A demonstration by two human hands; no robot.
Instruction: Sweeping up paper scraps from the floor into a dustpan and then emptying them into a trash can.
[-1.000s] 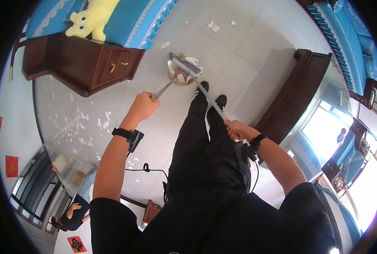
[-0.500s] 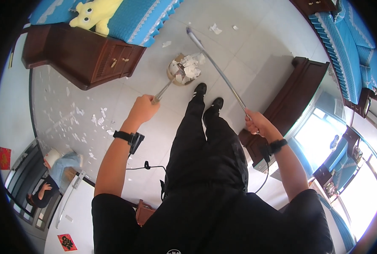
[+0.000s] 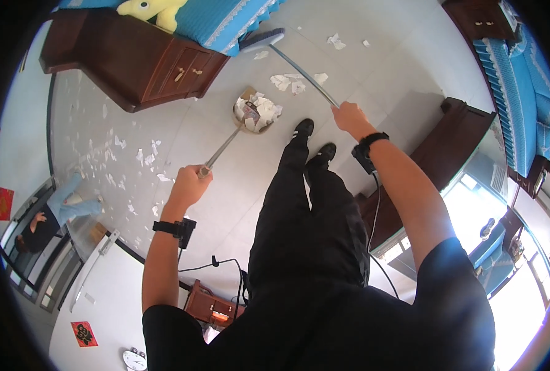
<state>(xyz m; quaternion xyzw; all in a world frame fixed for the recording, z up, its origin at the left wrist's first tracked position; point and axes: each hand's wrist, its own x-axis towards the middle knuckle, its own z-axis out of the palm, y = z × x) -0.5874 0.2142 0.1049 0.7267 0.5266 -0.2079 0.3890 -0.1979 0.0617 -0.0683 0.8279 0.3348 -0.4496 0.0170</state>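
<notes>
**Dustpan loaded, both handles gripped**

I see the dustpan on the tiled floor ahead of the shoes, holding white paper scraps. My left hand is closed around its long handle. My right hand is closed around the broom, whose head lies near the blue bed.

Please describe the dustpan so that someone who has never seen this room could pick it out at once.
Start at the dark wooden cabinet beside the blue bed. On the pale tiled floor just in front of it sits the dustpan, ahead of the black shoes. Unlike the loose paper scraps around it, it is heaped with white scraps and has a long metal handle running to the left hand.
</notes>
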